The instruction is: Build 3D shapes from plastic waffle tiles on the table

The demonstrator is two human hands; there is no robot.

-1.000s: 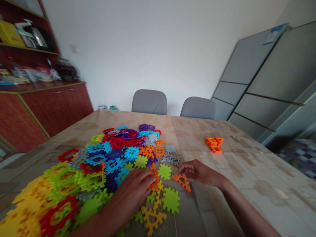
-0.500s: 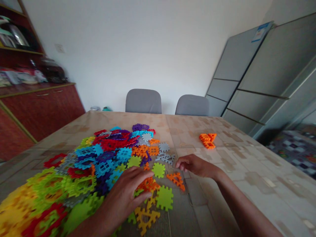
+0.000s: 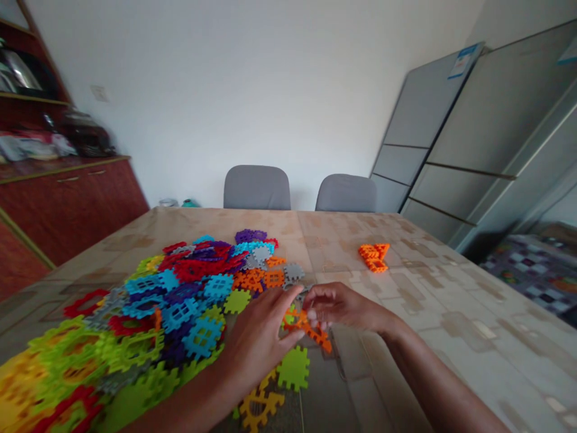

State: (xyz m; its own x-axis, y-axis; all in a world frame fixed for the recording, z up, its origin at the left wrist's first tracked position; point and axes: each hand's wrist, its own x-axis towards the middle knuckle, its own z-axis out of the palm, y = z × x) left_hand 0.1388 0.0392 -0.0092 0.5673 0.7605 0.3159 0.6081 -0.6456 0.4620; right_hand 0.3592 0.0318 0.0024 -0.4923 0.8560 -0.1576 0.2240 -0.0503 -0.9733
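Note:
Fingers spread and thumb apart, my left hand [image 3: 268, 328] hovers over the right edge of the heap of toothed plastic building pieces [image 3: 180, 313]. A bit of orange shows in the gap beyond its thumb; whether the hand touches it is unclear. My right hand [image 3: 345, 308] has curled fingers and thumb at the upper edge of an orange triangular piece [image 3: 321, 340]. Its fingertips partly hide that piece. Below my left hand lie a lime green square piece [image 3: 294, 368] and a yellow piece with a cut-out [image 3: 260, 409]. Grey pieces [image 3: 294, 272] lie just beyond.
A joined orange shape [image 3: 374, 257] stands apart on the right of the patterned tablecloth [image 3: 433, 300]. Two grey chairs [image 3: 256, 187] stand across the table by the wall. A red-brown cabinet [image 3: 76, 198] is at left, a grey fridge [image 3: 406, 132] at right.
My left hand has moved right, off the heap and close to my right hand. My right hand has come down and left to the orange triangular piece. The view has shifted slightly.

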